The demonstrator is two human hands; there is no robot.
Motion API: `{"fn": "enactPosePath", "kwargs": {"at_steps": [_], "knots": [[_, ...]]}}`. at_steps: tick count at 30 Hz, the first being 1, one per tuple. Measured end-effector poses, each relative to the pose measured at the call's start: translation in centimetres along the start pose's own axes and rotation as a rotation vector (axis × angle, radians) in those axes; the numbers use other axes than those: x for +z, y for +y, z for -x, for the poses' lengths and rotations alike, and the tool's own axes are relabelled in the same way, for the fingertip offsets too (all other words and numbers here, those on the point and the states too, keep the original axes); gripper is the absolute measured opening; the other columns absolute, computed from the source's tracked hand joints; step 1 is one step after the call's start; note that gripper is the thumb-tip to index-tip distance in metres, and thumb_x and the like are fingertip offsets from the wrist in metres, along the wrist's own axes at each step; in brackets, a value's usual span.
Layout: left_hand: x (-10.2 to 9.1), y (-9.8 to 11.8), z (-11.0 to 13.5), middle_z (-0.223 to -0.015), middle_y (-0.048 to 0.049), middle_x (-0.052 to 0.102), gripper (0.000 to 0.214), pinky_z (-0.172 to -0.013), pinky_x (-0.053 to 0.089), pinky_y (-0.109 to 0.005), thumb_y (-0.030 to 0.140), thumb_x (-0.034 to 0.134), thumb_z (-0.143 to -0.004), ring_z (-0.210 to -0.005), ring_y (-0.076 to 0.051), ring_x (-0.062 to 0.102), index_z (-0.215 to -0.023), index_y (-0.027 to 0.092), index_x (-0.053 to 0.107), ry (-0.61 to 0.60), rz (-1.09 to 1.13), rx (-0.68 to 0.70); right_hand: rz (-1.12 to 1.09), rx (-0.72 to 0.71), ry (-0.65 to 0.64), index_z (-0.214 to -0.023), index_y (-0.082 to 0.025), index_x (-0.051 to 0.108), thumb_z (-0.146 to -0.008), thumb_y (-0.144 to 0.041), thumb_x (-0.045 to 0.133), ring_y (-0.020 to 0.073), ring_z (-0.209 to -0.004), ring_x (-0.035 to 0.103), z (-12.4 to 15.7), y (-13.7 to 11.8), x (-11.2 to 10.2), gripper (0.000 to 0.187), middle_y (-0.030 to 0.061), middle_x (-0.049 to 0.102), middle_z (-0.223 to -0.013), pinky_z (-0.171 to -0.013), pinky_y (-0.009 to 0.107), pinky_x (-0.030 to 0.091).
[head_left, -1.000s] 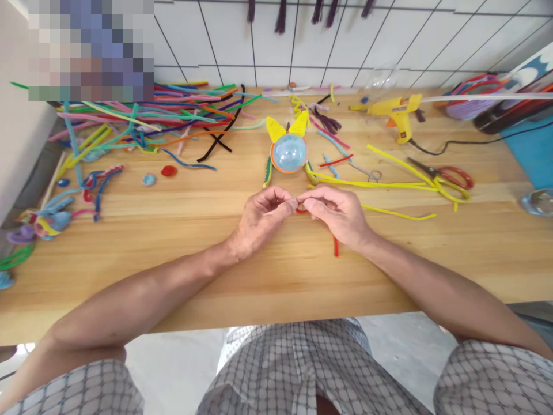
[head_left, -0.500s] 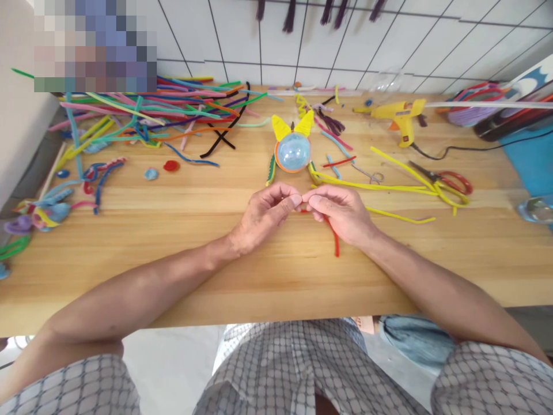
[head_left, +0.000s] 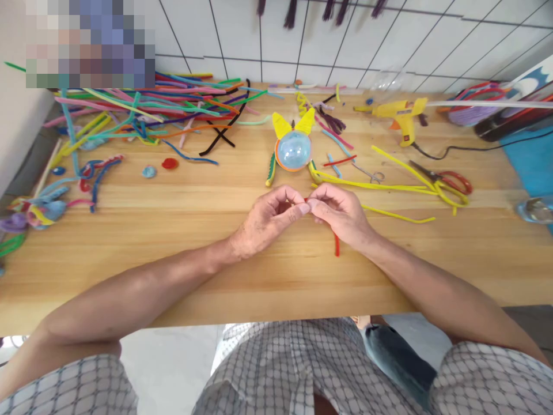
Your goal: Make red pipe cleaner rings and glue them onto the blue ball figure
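My left hand (head_left: pixel 270 222) and my right hand (head_left: pixel 341 212) meet at the fingertips above the middle of the table. Both pinch a red pipe cleaner (head_left: pixel 337 245); only a speck shows between the fingertips, and a longer red length hangs out below my right hand. Whether these are one piece I cannot tell. Just beyond the hands stands a craft figure (head_left: pixel 294 151) with a clear dome over light blue, an orange rim, yellow ears and green-and-yellow limbs. Yellow pipe cleaners (head_left: pixel 389 185) lie to the right of my right hand.
Many coloured pipe cleaners (head_left: pixel 173 106) are heaped at the back left. Red-handled scissors (head_left: pixel 458 181), small scissors (head_left: pixel 375 176) and a yellow glue gun (head_left: pixel 404 118) with its cord lie to the right. A red coil (head_left: pixel 170 163) and a blue coil (head_left: pixel 149 171) sit left of centre.
My left fingertips have shifted slightly right, closer against my right fingertips. Less red shows beneath the hands. Below the table edge, another person's leg has moved.
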State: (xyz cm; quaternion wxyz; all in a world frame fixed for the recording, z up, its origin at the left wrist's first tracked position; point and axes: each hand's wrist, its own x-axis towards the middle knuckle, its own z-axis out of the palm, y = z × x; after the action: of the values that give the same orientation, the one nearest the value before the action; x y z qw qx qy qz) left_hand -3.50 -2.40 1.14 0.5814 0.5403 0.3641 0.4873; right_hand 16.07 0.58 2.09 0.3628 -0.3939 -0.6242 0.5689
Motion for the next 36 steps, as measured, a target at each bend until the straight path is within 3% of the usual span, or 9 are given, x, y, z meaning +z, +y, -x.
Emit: {"fn": "enactPosePath", "kwargs": {"at_steps": [10,17,22,27,32,36], "knots": [[-0.3,0.6,0.4,-0.072,0.0034,0.054,0.044,-0.063,0.042,-0.027,0.061,0.081,-0.094,-0.064,-0.012,0.045,-0.086,0.021,0.063,-0.044,-0.009,-0.053,-0.013,0.020,-0.051,-0.084,-0.022,0.066,-0.086,-0.066,0.087,0.0109,-0.059,0.052,0.1,0.2,0.1,0.048,-0.0039,0.059,-0.069,-0.055,0.026,0.046],[-0.6,-0.3,0.2,-0.068,0.0050,0.050,0.041,-0.054,0.036,-0.026,0.058,0.078,-0.097,-0.056,-0.009,0.037,-0.087,0.021,0.061,0.057,0.068,-0.060,-0.096,0.069,-0.033,-0.082,-0.022,0.063,-0.087,-0.065,0.087,0.0095,-0.056,0.052,-0.1,0.3,-0.1,0.049,-0.0043,0.061,-0.069,-0.054,0.025,0.045],[-0.5,-0.5,0.1,-0.077,0.0008,0.061,0.043,-0.055,0.041,-0.024,0.059,0.070,-0.104,-0.058,-0.008,0.045,-0.090,0.019,0.067,0.047,0.010,0.013,-0.157,0.066,-0.034,-0.082,-0.022,0.065,-0.085,-0.065,0.089,0.0085,-0.054,0.052,-0.1,0.5,-0.1,0.050,-0.0049,0.062,-0.069,-0.052,0.024,0.043],[-0.2,-0.7,-0.3,-0.085,-0.0016,0.074,0.039,-0.073,0.056,-0.026,0.055,0.088,-0.092,-0.075,-0.014,0.067,-0.098,0.020,0.069,-0.031,0.052,0.124,-0.159,0.064,-0.075,-0.081,-0.022,0.064,-0.086,-0.065,0.089,0.0084,-0.054,0.052,-0.1,0.4,-0.2,0.050,-0.0051,0.060,-0.069,-0.052,0.024,0.043],[-0.5,-0.2,-0.4,-0.067,0.0028,0.063,0.047,-0.061,0.047,-0.025,0.060,0.082,-0.096,-0.059,-0.009,0.052,-0.079,0.019,0.065,-0.016,0.020,0.050,-0.046,0.052,-0.173,-0.083,-0.021,0.065,-0.085,-0.065,0.089,0.0101,-0.058,0.054,-0.1,0.1,-0.4,0.050,-0.0036,0.063,-0.071,-0.053,0.025,0.045],[-0.6,0.0,-0.1,-0.060,0.0034,0.053,0.060,-0.058,0.041,-0.026,0.064,0.070,-0.102,-0.055,-0.009,0.042,-0.065,0.019,0.056,0.083,-0.085,0.076,0.156,-0.100,-0.066,-0.083,-0.022,0.063,-0.090,-0.060,0.086,0.0102,-0.060,0.051,0.2,-0.3,-0.7,0.044,-0.0045,0.062,-0.070,-0.056,0.026,0.041]]}}
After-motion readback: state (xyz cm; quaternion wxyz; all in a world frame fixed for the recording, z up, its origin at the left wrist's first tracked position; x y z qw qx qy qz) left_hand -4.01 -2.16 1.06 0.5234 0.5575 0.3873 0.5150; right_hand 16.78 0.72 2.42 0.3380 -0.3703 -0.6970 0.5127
